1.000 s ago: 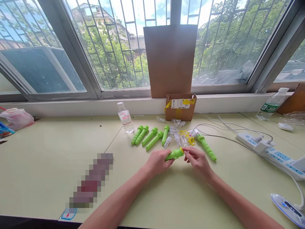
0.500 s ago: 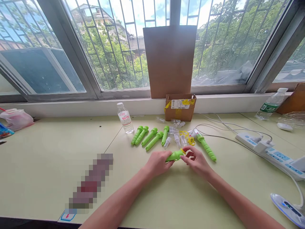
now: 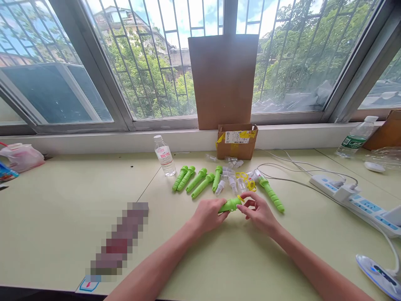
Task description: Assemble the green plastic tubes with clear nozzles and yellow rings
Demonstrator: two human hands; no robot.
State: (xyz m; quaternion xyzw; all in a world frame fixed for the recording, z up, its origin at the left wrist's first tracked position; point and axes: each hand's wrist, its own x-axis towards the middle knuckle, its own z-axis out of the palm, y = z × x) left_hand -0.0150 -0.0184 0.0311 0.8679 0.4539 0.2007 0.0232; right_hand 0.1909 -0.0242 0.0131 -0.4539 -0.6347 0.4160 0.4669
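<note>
My left hand (image 3: 209,214) is wrapped round a green ribbed plastic tube (image 3: 231,205), its wider threaded end pointing right. At that end my right hand (image 3: 257,211) pinches a small yellow ring (image 3: 240,198) between thumb and fingers, against the tube's mouth. Fingers hide part of both pieces. Beyond my hands lie several more green tubes (image 3: 196,180), loose on the table. Clear and white spray nozzles (image 3: 220,186) and yellow ring pieces (image 3: 251,185) are heaped just past my right hand. Another green tube (image 3: 272,195) with a clear piece at its top lies to the right.
A water bottle (image 3: 164,156) stands behind the tubes. A small cardboard box (image 3: 235,148) sits against the sill. On the right are a power strip (image 3: 360,202) with cables, a white device (image 3: 377,274) and a second bottle (image 3: 356,138). A pink bag (image 3: 25,157) lies far left.
Almost nothing differs. Both hands stay at the same spot on the green tube and yellow ring, with only a very slight shift of the left hand.
</note>
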